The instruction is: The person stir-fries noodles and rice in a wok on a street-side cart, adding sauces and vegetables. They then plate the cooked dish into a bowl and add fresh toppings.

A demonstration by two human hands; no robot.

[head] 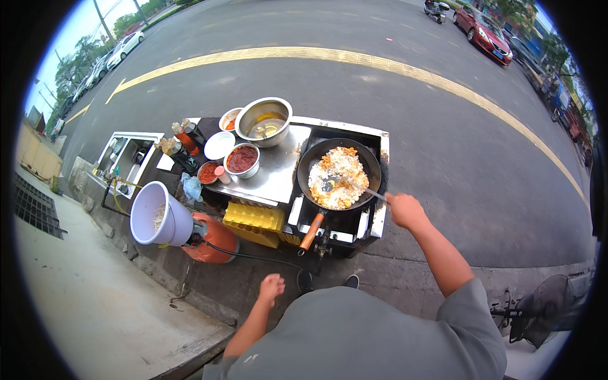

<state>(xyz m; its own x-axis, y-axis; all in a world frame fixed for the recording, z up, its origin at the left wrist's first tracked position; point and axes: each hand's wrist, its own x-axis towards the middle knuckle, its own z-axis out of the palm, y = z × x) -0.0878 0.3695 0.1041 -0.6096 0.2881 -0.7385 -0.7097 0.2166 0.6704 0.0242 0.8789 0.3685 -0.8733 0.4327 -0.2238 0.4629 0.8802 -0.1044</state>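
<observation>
My right hand (405,209) grips the handle of a metal cooking utensil (375,194), whose far end is in the food and blurred. Rice mixed with orange and yellow bits (339,171) lies in a dark wok (374,166) on the stove. The wok's wooden handle (312,231) points towards me, with neither hand on it. Near my body, below the stove front, hangs my left hand (272,287), its fingers curled with nothing seen in them. Left of the wok, a bowl of dark red sauce (242,159) and a large steel bowl of yellowish liquid (264,124) stand on the metal top.
Sauce bottles (186,137), a small bowl of red chili (208,172) and a blue cloth (191,187) are at the left. Below are a white bucket (176,221), yellow egg trays (254,217) and an orange gas cylinder (219,240) with a black hose. A wall borders the lower left.
</observation>
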